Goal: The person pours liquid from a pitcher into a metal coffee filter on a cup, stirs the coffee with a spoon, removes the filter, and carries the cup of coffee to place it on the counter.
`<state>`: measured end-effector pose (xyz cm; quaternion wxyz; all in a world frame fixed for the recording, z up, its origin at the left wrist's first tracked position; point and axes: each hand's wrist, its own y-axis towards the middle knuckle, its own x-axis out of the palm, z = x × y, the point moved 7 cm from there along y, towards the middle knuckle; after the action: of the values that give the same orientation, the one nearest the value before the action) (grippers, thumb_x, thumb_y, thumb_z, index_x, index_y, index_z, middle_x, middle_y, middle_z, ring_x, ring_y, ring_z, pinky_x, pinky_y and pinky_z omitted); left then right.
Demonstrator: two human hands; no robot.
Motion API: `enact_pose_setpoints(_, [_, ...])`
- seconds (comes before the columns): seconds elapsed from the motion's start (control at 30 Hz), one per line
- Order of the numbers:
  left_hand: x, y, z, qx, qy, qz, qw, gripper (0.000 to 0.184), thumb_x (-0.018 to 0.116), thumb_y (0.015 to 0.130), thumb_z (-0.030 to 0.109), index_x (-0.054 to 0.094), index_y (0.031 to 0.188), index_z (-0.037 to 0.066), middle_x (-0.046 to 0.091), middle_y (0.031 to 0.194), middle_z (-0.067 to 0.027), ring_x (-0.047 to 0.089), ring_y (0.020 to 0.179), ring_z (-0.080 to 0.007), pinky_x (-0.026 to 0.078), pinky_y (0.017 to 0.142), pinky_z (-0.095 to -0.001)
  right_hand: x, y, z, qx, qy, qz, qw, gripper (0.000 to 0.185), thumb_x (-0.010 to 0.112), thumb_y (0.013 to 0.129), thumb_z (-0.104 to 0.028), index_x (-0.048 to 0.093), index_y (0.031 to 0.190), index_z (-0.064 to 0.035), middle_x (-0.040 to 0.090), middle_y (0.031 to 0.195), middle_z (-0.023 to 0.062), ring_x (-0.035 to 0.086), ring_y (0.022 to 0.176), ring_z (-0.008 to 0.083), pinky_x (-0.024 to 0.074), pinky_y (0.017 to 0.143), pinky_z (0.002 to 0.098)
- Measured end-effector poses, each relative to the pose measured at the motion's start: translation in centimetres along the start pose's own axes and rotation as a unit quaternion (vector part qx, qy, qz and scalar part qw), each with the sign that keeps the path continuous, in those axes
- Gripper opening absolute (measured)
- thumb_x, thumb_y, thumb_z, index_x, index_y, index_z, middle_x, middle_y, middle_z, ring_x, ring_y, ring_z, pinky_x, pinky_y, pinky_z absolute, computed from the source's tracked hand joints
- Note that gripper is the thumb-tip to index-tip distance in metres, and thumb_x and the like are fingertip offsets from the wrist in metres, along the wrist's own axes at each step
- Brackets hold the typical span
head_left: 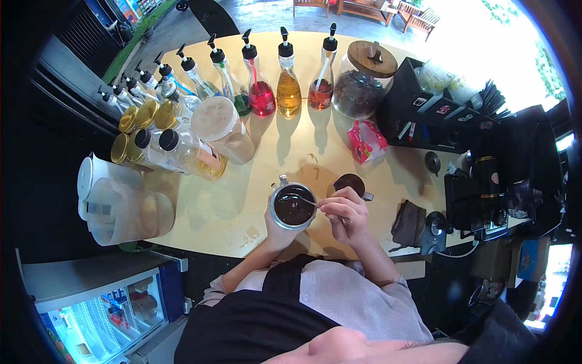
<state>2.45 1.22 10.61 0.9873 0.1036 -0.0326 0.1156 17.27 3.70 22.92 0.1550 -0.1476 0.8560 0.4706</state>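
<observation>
My left hand point(280, 230) is wrapped round a cup with a metallic rim point(293, 206), holding it over the wooden table. Dark liquid point(291, 209) with a glossy surface fills part of the cup. Between the fingertips of my right hand point(347, 215) is a thin spoon point(311, 202); its lower end reaches into the liquid and is hidden there. Just beyond my right hand stands a second round vessel point(350, 182) with dark contents and a short metallic handle, partly covered by my fingers.
Several pump bottles point(262, 91) of coloured syrup line the table's far edge. Clear bottles point(203, 159) and pitchers point(130, 209) stand left. A wooden-lidded jar point(364, 82), a pink packet point(367, 142) and a black organiser point(412, 112) are right, near a dark cloth point(409, 221) and scale point(434, 233).
</observation>
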Motion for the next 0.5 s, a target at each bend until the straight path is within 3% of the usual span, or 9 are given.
enact_pose_setpoints(0.47, [0.02, 0.16, 0.14, 0.013, 0.001, -0.002, 1.000, 0.073, 0.086, 0.060, 0.007, 0.044, 0.120, 0.002, 0.063, 0.108, -0.0113, 0.064, 0.098, -0.0192, 0.051, 0.086, -0.0328, -0.31, -0.49, 0.58, 0.031, -0.002, 0.022, 0.999, 0.005, 0.056, 0.089, -0.009, 0.057, 0.092, -0.0043, 0.068, 0.080, 0.0087, 0.057, 0.067, 0.0233, 0.0463, 0.061, 0.0315])
enact_pose_setpoints(0.5, [0.08, 0.19, 0.46, 0.010, -0.009, 0.004, 1.000, 0.066, 0.084, 0.062, 0.005, 0.049, 0.117, 0.002, 0.063, 0.107, -0.0095, 0.063, 0.097, -0.0178, 0.051, 0.086, -0.0322, -0.39, -0.49, 0.66, 0.035, -0.008, 0.029, 0.999, 0.005, 0.056, 0.089, -0.009, 0.057, 0.092, -0.0043, 0.068, 0.080, 0.0087, 0.057, 0.068, 0.0233, 0.0463, 0.062, 0.0314])
